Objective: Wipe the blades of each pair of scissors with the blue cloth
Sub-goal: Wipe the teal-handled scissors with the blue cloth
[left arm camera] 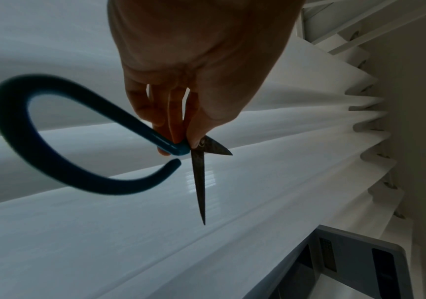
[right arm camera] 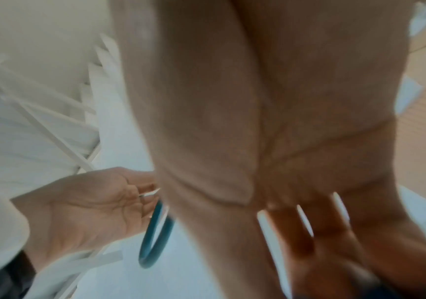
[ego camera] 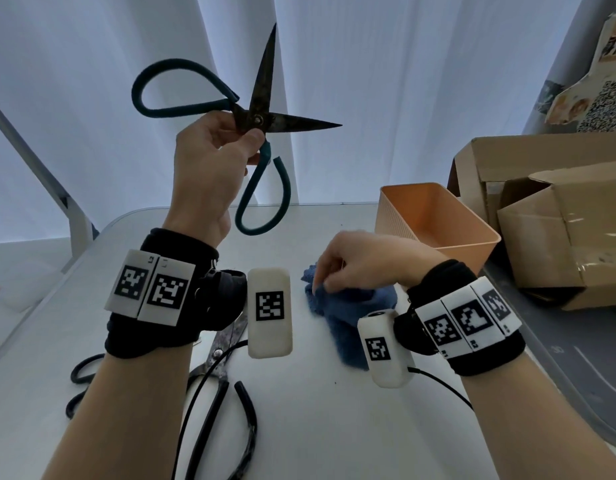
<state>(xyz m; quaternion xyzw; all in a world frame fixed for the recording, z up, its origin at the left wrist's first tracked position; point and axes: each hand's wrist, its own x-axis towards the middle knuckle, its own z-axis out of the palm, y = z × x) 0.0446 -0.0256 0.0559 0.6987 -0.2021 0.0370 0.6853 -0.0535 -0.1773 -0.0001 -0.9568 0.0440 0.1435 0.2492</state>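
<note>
My left hand holds a pair of teal-handled scissors high above the table, pinching them at the pivot, and the dark blades are spread wide apart. The left wrist view shows the same scissors, with fingers at the pivot. My right hand reaches down onto the blue cloth, which lies crumpled on the white table, and its fingertips pinch the cloth's far edge. A second pair, with black handles, lies on the table under my left forearm.
An orange plastic bin stands at the back right of the table, with open cardboard boxes beyond it. A black cable crosses the black-handled scissors. White curtains hang behind the table.
</note>
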